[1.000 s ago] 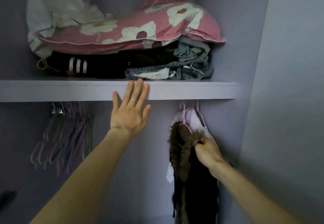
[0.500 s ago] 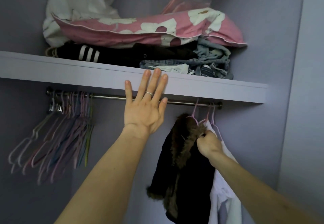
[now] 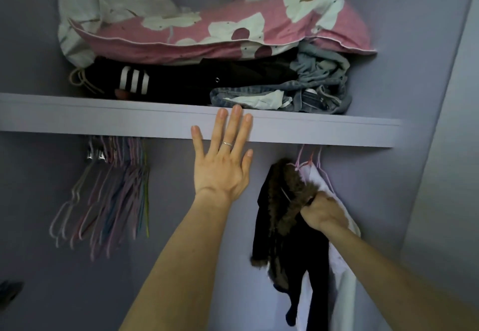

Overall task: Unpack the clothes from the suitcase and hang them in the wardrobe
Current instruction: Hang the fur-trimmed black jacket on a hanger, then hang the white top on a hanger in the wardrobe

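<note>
Head cam, only view we get: looking up into the wardrobe (image 3: 388,71). I'd say the job's partway through. A white garment (image 3: 342,266) is already hanging on the right under the shelf (image 3: 311,131), and the dark fur-trimmed coat (image 3: 287,201) hangs just beside it, touching it, up by the pink hanger hooks (image 3: 300,154). Can't tell if its hook is properly on the rail, since the shelf edge hides that. A bunch of empty hangers (image 3: 108,193) sits well off to the left, and the suitcase isn't in shot, so no idea how much is left.

Left hand (image 3: 223,167) is flat, fingers straight and spread, tips on the shelf's front edge, holding nothing. Right hand (image 3: 322,211) is a fist clamped on the coat's fur collar.
</note>
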{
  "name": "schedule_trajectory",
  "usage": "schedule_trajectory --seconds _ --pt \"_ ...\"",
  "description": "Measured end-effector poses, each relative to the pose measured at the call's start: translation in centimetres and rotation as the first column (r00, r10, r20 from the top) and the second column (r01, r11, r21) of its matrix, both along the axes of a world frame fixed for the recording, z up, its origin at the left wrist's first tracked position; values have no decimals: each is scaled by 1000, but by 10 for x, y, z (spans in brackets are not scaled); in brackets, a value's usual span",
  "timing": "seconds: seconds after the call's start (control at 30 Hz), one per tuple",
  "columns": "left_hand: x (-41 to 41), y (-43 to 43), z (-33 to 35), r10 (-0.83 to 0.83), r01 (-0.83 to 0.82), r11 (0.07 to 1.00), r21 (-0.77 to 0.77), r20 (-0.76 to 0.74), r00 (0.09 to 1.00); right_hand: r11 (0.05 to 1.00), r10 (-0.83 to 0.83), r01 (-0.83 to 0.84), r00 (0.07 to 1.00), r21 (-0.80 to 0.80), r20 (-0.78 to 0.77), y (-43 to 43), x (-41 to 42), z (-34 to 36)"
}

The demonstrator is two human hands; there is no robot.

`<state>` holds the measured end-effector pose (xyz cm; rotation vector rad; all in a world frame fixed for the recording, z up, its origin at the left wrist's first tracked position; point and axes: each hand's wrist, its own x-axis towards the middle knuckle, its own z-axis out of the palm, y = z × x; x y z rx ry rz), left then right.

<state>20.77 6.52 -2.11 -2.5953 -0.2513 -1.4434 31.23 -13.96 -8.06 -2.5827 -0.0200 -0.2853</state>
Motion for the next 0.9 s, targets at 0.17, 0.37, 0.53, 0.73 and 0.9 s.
schedule_trajectory --seconds 0.17,0.37,0.53,0.73,0.9 --pt "-34 -8 21 2 -19 998 -55 -293 956 956 144 -154 988 -248 -59 -24 -58 44" --pt "-91 -18 64 -124 33 988 -153 -638 760 903 273 -292 956 -315 -102 -63 -148 96" --pt "-168 -56 64 -344 89 911 -402 -624 702 899 308 -311 949 -306 -61 -108 -229 122" --pt "-250 -126 40 -526 266 828 -493 -521 672 954 233 -213 969 -210 77 -161 -337 91" --pt "-284 -185 -7 -652 457 758 -465 -540 532 992 107 -102 991 -73 77 -210 -420 40"
